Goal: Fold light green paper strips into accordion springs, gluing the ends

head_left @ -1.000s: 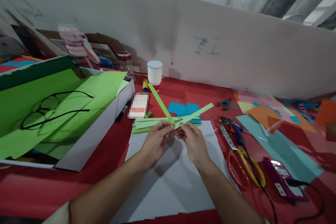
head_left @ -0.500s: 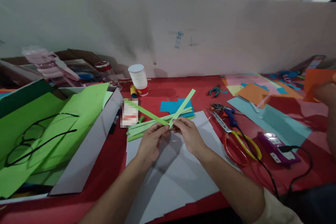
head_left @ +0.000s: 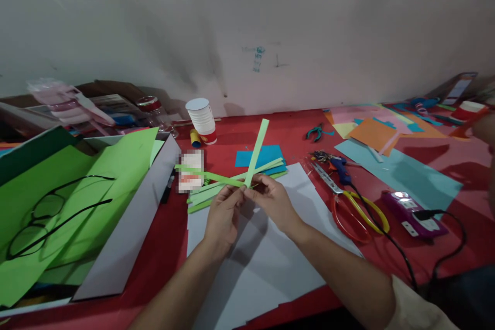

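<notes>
Two green paper strips meet at their ends between my hands. My left hand [head_left: 224,214] pinches the darker green paper strip [head_left: 211,176], which points off to the left. The pale green paper strip [head_left: 258,149] rises upward from the fingers of my right hand [head_left: 273,201], which are closed on its lower end. Fingertips hide the joint where the strips cross. Behind my hands lies a loose pile of green paper strips [head_left: 207,195] on white paper sheets [head_left: 266,263]. Blue paper pieces [head_left: 247,158] lie just past the pile.
At left stands a box [head_left: 135,221] with green sheets and eyeglasses [head_left: 48,211]. A paper cup [head_left: 201,121] stands behind the pile. To the right are scissors [head_left: 350,206], a glue gun [head_left: 340,169], a purple power strip [head_left: 413,215] and coloured paper [head_left: 402,170]. Another person's hand [head_left: 485,126] is far right.
The pale strip has swung from leaning right to nearly upright. The darker strip has dropped flatter. My hands have drawn slightly closer together. The other person's orange paper has moved.
</notes>
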Tool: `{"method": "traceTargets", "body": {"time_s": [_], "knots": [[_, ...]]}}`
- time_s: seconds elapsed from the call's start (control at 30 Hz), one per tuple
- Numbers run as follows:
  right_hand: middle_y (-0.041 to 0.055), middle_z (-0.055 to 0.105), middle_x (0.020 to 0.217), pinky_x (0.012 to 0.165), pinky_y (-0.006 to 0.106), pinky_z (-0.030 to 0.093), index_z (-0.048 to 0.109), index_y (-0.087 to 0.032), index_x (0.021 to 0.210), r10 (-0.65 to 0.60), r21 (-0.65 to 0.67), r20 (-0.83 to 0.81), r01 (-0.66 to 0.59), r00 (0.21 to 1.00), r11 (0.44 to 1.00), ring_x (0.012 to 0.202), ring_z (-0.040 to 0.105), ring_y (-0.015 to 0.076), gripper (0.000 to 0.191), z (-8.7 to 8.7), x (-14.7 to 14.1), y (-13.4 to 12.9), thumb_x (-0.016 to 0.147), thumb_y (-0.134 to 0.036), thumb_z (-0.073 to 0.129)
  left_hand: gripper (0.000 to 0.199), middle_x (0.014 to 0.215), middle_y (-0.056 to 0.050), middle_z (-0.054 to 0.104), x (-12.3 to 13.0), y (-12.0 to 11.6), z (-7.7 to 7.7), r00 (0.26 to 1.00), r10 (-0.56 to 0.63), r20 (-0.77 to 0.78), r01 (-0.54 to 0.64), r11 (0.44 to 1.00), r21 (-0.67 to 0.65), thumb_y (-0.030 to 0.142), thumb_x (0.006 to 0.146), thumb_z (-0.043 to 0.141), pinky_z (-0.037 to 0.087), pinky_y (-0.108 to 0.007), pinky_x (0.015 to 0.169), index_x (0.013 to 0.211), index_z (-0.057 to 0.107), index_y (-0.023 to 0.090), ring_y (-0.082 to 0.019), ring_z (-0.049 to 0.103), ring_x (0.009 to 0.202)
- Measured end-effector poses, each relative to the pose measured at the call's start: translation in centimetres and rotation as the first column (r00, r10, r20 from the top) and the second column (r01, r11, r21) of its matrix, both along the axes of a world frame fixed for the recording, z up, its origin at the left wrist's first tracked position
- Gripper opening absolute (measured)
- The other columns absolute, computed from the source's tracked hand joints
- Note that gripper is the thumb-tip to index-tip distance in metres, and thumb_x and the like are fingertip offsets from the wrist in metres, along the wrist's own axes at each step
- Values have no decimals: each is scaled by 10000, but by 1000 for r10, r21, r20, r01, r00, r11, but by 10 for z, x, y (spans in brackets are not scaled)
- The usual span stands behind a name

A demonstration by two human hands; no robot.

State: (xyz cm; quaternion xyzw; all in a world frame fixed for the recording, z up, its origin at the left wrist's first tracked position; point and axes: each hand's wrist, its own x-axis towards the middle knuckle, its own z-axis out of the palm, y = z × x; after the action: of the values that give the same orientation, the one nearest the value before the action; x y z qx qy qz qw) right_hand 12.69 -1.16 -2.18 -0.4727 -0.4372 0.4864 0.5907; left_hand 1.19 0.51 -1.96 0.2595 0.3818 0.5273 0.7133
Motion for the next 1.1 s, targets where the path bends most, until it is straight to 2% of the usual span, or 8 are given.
{"method": "traceTargets", "body": {"time_s": [0.1, 0.17, 0.37, 0.5, 0.73, 0.87, 1.0, 1.1], "knots": [[31, 671, 910, 779, 306, 451, 691, -218, 906, -39, 8, 101, 38, 994, 999, 838, 593, 182, 209, -4, -1, 0, 715, -299, 676, 168, 675, 30, 641, 1, 0, 3, 999, -5, 32, 6, 1000, -18, 135, 573, 774, 453, -180, 642, 680, 646, 159, -70, 577, 639], [21, 672, 866, 769, 306, 444, 707, -223, 871, -41, -3, 92, 42, 995, 999, 819, 586, 180, 171, -4, 0, 0, 718, -290, 671, 175, 716, 22, 664, 1, 0, 5, 998, -16, 62, 17, 1000, -17, 128, 578, 769, 468, -191, 703, 702, 650, 161, -79, 602, 689], [6, 686, 793, 703, 266, 415, 729, -205, 826, 63, -93, -219, -85, 974, 992, 725, 564, 139, 166, 1, 2, 2, 682, -281, 702, 196, 768, 1, 689, 4, -2, 5, 996, 4, 87, -2, 1000, -20, 93, 590, 758, 487, -240, 779, 742, 652, 158, -111, 635, 736], [5, 687, 765, 659, 252, 398, 730, -203, 767, 44, -200, -373, -127, 927, 972, 677, 554, 122, 170, 1, 2, 2, 622, -290, 750, 208, 735, 15, 672, 7, -3, 2, 995, 27, 95, -29, 1000, 13, 93, 595, 761, 490, -256, 769, 741, 631, 166, -109, 630, 718], [5, 694, 758, 693, 277, 392, 745, -200, 798, -53, -198, -192, 15, 980, 980, 700, 551, 141, 201, 3, 3, 0, 619, -291, 737, 210, 736, 4, 673, 4, -2, 5, 1000, -5, -2, 5, 998, 63, 122, 604, 759, 477, -266, 748, 768, 634, 160, -118, 623, 715], [0, 683, 754, 659, 262, 378, 735, -195, 793, -45, -234, -188, 0, 981, 972, 674, 536, 126, 201, 3, 5, 1, 629, -311, 725, 180, 720, -20, 675, 2, 0, 7, 997, -67, -42, 70, 995, 71, 149, 599, 763, 467, -263, 727, 747, 661, 134, -128, 613, 707], [-1, 669, 761, 669, 266, 390, 704, -203, 818, -5, -218, -189, -37, 982, 975, 700, 552, 138, 222, 3, 4, 1, 646, -342, 709, 252, 737, -25, 676, 1, 0, 6, 989, -58, -133, 67, 996, 63, 212, 602, 774, 443, -251, 674, 822, 684, 130, -116, 585, 667], [-4, 638, 688, 646, 265, 388, 673, -190, 750, 25, -204, -135, -52, 991, 977, 657, 531, 137, 189, 3, 2, 0, 649, -347, 696, 297, 780, -27, 683, 1, 0, 3, 985, -47, -163, 58, 996, 61, 245, 616, 765, 440, -255, 690, 883, 681, 146, -125, 593, 707]]}}
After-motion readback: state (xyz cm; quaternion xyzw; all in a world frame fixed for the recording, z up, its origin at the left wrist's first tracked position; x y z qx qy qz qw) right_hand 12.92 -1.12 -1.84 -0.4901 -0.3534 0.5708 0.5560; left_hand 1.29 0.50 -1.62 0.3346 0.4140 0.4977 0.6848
